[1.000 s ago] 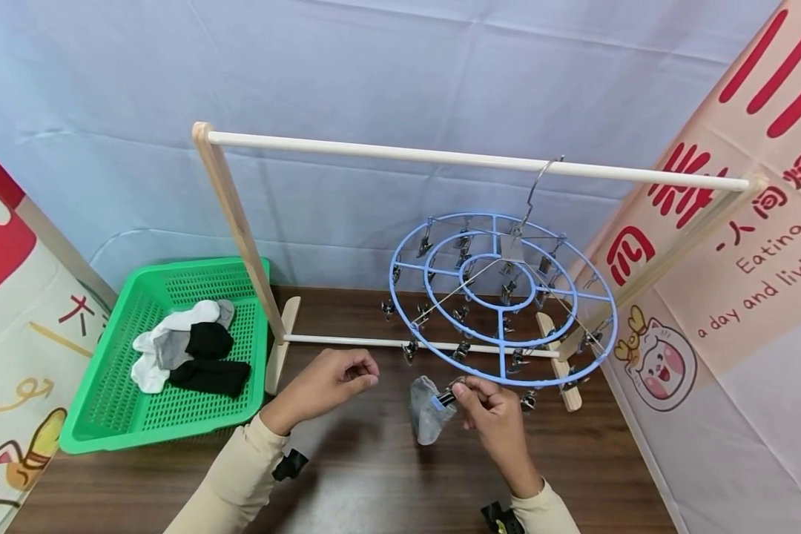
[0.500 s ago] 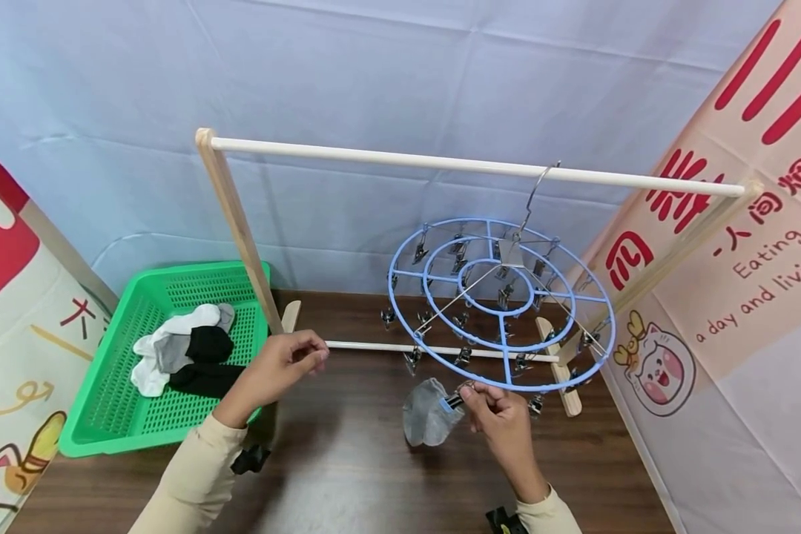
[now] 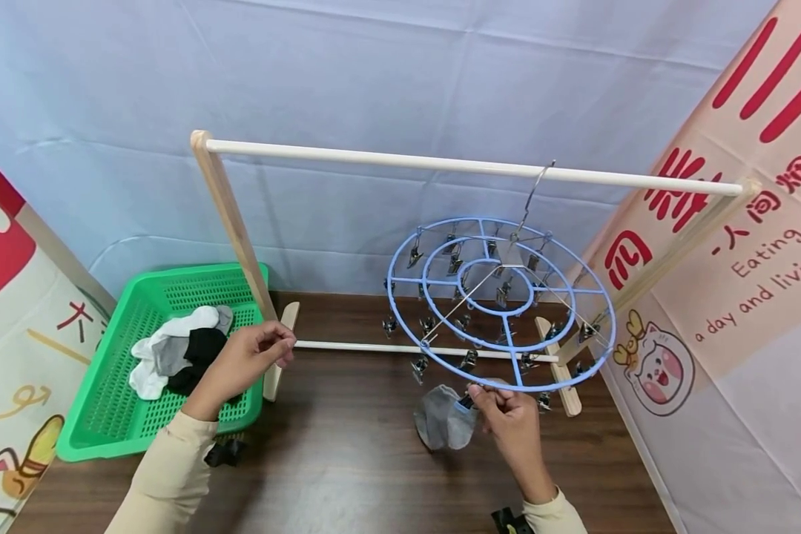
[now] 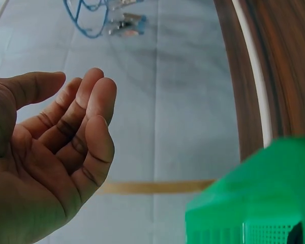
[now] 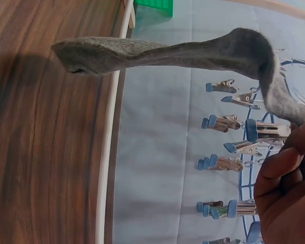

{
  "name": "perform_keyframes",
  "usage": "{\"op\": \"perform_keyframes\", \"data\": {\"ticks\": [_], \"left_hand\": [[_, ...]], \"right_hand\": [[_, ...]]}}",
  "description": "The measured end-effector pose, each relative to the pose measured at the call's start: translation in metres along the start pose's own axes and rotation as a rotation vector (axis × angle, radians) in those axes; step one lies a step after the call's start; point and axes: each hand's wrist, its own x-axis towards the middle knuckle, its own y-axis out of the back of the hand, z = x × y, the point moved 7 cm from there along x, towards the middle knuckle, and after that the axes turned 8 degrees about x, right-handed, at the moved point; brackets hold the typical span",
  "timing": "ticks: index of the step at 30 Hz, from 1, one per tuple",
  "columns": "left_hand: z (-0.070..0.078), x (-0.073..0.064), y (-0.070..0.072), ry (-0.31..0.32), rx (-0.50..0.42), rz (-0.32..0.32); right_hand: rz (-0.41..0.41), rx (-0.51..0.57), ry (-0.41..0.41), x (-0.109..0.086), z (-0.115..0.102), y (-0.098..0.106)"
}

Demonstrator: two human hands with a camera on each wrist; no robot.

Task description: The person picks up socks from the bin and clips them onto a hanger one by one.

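My right hand (image 3: 512,430) pinches a metal clip (image 3: 466,402) with a blue tip at the near rim of the blue round clip hanger (image 3: 534,388). A grey sock (image 3: 443,423) hangs from that clip, and in the right wrist view the sock (image 5: 193,57) stretches away from the fingers. My left hand (image 3: 245,363) is in the air beside the green basket (image 3: 93,415), holding nothing; its fingers are loosely curled in the left wrist view. White socks (image 3: 150,378), a grey one and black socks (image 3: 203,348) lie in the basket, the black ones partly behind my left hand.
The hanger hooks onto the white top rail (image 3: 374,156) of a wooden rack, whose left post (image 3: 230,215) stands by the basket. Several other clips (image 5: 221,162) dangle from the hanger. A low white bar (image 3: 374,346) crosses above the brown tabletop (image 3: 347,460).
My left hand has moved left, away from the hanger to the basket. My right hand still pinches the clip and has shifted slightly right and down; the grey sock has swung and turned.
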Motion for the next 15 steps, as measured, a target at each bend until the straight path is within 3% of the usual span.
{"op": "perform_keyframes", "data": {"ticks": [4, 10, 15], "left_hand": [[-0.010, -0.002, 0.018, 0.004, 0.039, 0.053], [-0.021, -0.002, 0.048, -0.016, 0.066, 0.161], [-0.033, -0.002, 0.064, 0.004, 0.060, 0.217]], "right_hand": [[0.002, -0.015, -0.021, 0.000, -0.013, -0.001], [0.026, -0.015, -0.016, 0.000, -0.013, 0.005], [0.082, -0.061, -0.053, 0.000, -0.011, 0.012]]}}
